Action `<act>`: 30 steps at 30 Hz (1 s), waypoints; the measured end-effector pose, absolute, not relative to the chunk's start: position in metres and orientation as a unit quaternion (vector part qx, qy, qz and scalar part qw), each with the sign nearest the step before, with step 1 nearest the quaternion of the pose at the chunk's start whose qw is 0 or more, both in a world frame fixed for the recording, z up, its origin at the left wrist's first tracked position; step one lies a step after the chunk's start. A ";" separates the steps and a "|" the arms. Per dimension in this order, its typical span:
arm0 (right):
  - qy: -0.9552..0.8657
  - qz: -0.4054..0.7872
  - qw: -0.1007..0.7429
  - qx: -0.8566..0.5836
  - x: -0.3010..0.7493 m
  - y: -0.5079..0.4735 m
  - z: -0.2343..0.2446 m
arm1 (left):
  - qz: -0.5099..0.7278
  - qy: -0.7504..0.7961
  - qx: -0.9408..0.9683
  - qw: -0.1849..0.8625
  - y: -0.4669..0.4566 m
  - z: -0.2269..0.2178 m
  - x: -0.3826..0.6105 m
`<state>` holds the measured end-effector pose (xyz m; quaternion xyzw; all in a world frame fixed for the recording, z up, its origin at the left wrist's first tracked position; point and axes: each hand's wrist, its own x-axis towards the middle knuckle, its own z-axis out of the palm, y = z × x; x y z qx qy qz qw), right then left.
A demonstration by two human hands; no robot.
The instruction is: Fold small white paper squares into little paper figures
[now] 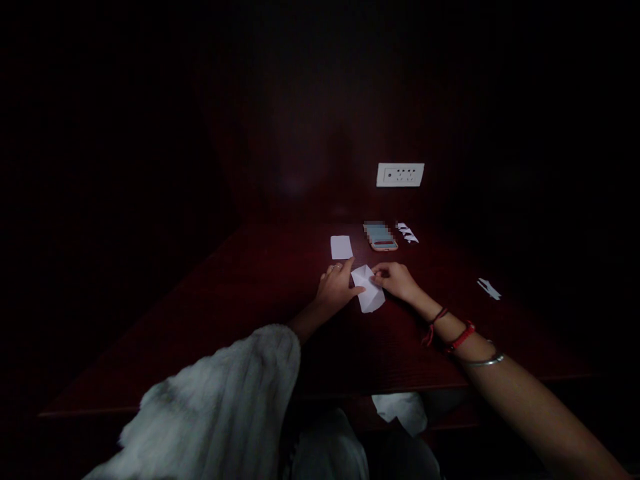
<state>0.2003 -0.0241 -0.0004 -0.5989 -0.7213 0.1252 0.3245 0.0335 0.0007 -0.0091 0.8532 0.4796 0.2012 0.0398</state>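
Light: was very dim; both sides of the frame sank to near black.
Desk (225, 300): showed dark red, fading into black toward the right edge.
Wall (300, 200): held a faint glow and a vague shadow (343, 147) above centre.
Folded paper (371, 300): stood out pale, softly shaded along its creases.
Phone (380, 233): was partly masked by blocky pixelation.

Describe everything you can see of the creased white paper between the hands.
The paper is white and thin-looking, with creases across its face and an uneven near edge; its layers can't be counted. It lies slanted on the dark red table. The left hand's grip is spread, thumb on the paper's left edge; the right hand's grip is at the upper right edge, whether pinching is unclear.
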 end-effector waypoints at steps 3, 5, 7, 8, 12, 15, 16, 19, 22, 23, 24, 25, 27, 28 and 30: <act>-0.709 0.140 0.322 -0.611 0.201 -0.023 0.000 | 0.192 0.487 0.851 0.045 0.000 -0.008 0.034; -0.686 0.150 0.331 -0.630 0.202 -0.021 -0.002 | 0.189 0.483 0.853 0.063 -0.001 -0.007 0.034; -0.648 0.160 0.347 -0.659 0.204 -0.018 -0.004 | 0.195 0.478 0.853 0.082 -0.001 -0.006 0.034; -0.628 0.165 0.357 -0.672 0.205 -0.017 -0.006 | 0.203 0.474 0.852 0.090 -0.001 -0.006 0.034; -0.584 0.190 0.373 -0.696 0.206 -0.015 -0.007 | 0.242 0.448 0.851 0.130 0.001 -0.008 0.036; -0.582 0.195 0.353 -0.706 0.205 -0.017 -0.004 | 0.271 0.424 0.848 0.166 0.002 -0.010 0.037; -0.585 0.193 0.342 -0.710 0.205 -0.018 -0.003 | 0.280 0.418 0.846 0.178 0.002 -0.010 0.037; -0.590 0.187 0.312 -0.721 0.202 -0.021 0.000 | 0.296 0.405 0.840 0.208 0.001 -0.009 0.038; -0.589 0.185 0.298 -0.728 0.200 -0.023 0.002 | 0.290 0.391 0.845 0.222 -0.001 -0.007 0.038; -0.591 0.185 0.294 -0.728 0.200 -0.023 0.002 | 0.286 0.387 0.849 0.220 -0.001 -0.006 0.038; -0.596 0.186 0.291 -0.725 0.200 -0.023 0.002 | 0.281 0.383 0.853 0.216 -0.002 -0.006 0.039; -0.604 0.188 0.287 -0.720 0.200 -0.022 0.002 | 0.277 0.381 0.857 0.209 -0.002 -0.005 0.039; -0.623 0.192 0.279 -0.705 0.200 -0.021 0.000 | 0.271 0.374 0.866 0.190 -0.003 -0.005 0.039; -0.630 0.196 0.276 -0.699 0.200 -0.021 0.000 | 0.268 0.369 0.871 0.181 -0.003 -0.005 0.040; -0.635 0.206 0.271 -0.694 0.200 -0.020 -0.001 | 0.263 0.361 0.880 0.161 -0.004 -0.005 0.040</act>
